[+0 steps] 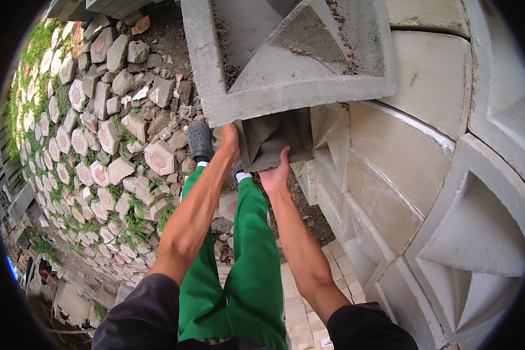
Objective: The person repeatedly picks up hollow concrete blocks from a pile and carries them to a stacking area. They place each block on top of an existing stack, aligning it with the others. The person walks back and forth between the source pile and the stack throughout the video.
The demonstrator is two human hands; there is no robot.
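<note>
A dark grey square block with a faceted, raised face (280, 139) is between my two hands, partly hidden under a large pale concrete block (297, 99). My left hand (230, 141) is at its left edge, with the fingers mostly out of sight. Under its near edge lies my right hand (276, 174), gripping with the thumb up along the side. The pale block above has a pyramid relief in a raised rim, with dirt in its corners. Whether the dark block touches it I cannot tell.
Stacked concrete blocks (391, 157) with flat and pyramid faces rise along the right. To the left, hexagonal paving pieces (159, 158) and broken stones (116, 53) lie in a heap with grass between them. My feet in grey clogs (199, 140) stand on rubble; pale tiles (297, 306) lie below.
</note>
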